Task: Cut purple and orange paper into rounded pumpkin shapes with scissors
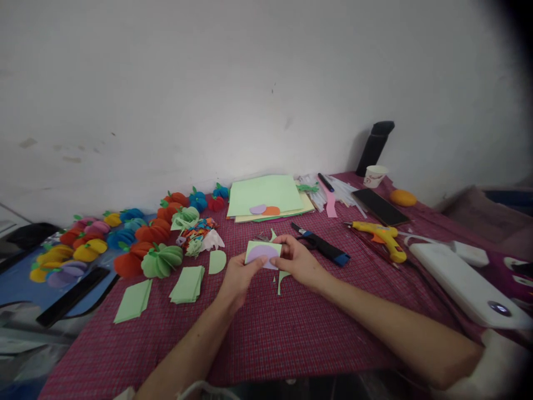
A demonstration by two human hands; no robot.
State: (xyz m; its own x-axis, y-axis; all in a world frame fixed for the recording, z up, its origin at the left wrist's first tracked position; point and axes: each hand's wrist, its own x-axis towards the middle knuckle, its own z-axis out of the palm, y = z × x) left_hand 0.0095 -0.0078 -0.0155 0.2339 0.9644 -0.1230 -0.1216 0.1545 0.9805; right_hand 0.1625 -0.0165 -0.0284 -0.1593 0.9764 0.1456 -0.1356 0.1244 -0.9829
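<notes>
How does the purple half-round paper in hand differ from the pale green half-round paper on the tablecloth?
The purple paper is held in the left hand and right hand; the pale green paper lies on the tablecloth. The purple paper's curve faces forward, the pale green paper's rightward. Both have rounded edges.

Left hand [237,278] and right hand [300,263] are close together, both in a pinch.
The left forearm [194,347] extends from the near left, the right forearm [387,311] from the near right. The left thumb [259,262] points right; the right thumb [278,261] points left, and the right fingers [286,240] are bent on the far side.
</notes>
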